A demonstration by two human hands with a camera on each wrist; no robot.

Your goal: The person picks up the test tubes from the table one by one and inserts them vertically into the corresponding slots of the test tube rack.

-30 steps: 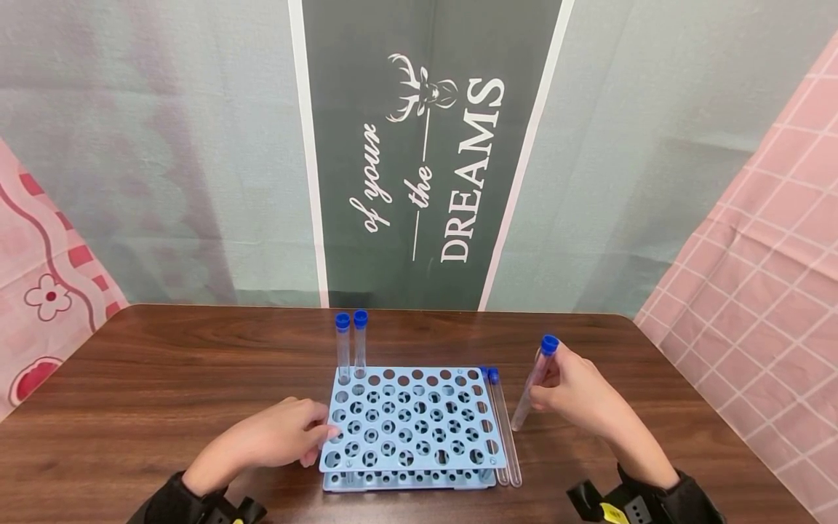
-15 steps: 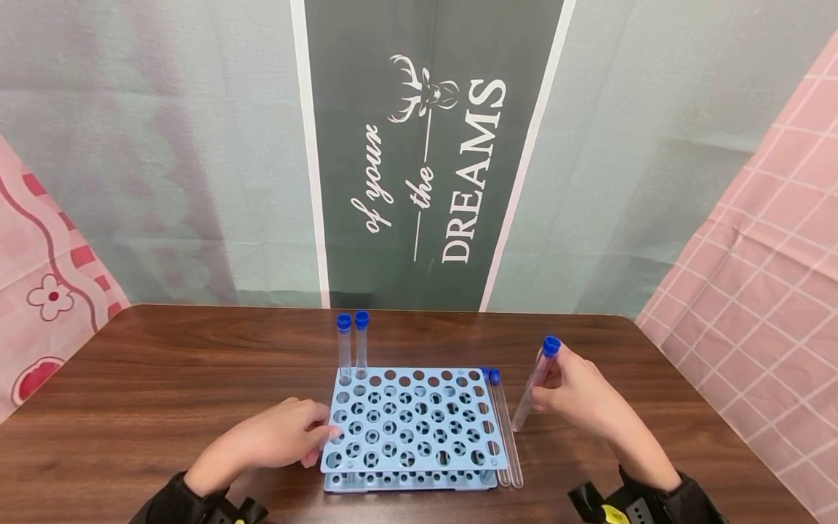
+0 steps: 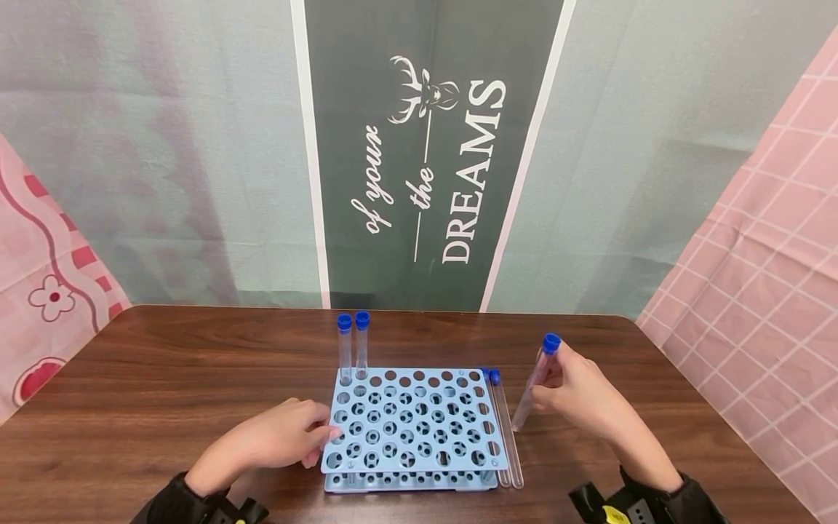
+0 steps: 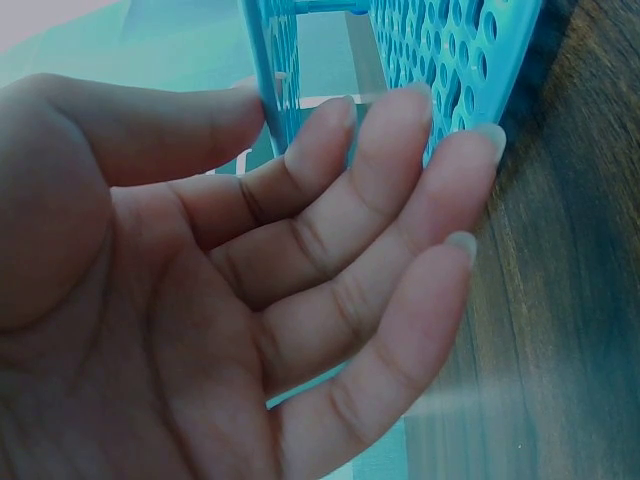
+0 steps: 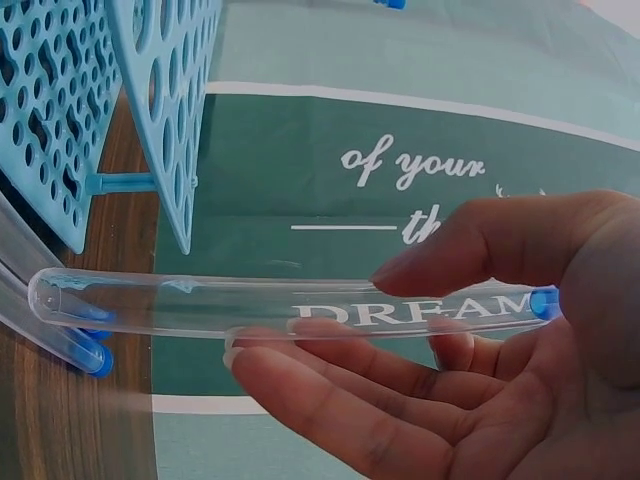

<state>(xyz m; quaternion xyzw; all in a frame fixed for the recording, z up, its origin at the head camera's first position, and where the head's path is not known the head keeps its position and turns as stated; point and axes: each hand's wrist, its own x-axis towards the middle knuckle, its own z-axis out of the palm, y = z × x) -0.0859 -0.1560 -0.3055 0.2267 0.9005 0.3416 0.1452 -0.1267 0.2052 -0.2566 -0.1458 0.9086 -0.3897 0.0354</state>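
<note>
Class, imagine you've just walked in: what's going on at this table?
A person's right hand holds a blue-capped tube, tilted, to the right of a pale blue rack. The left hand touches the rack's left edge. Two upright tubes are in holes at its far left corner; two loose tubes lie on the table along its right side.

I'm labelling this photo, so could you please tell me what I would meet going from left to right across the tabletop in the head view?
Left hand, light blue test tube rack, two lying blue-capped test tubes, tilted blue-capped test tube, right hand.
</note>
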